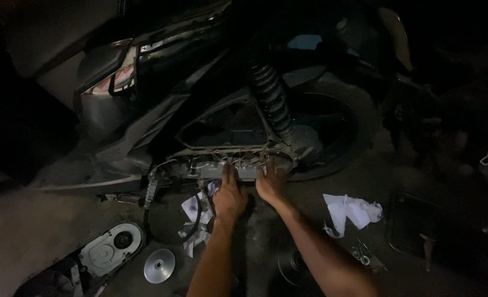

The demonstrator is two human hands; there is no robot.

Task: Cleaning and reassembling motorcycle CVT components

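Observation:
A dark scooter [145,110] stands on the ground with its side cover off, exposing the open engine casing [238,165] below the rear shock spring [270,99]. My left hand [229,197] reaches up to the casing's lower edge, index finger pointing into it. Close beside it, my right hand [270,184] presses against the same edge, fingers curled on the metal. Whether either hand holds a small part is lost in the dim light. A black belt [197,217] hangs just left of my left hand.
The removed grey cover [109,250] lies at the lower left with a round metal pulley disc [159,265] next to it. Crumpled white rags [351,212] and small tools [362,254] lie to the right. A dark tray [414,225] sits farther right. The rear wheel [332,129] is behind.

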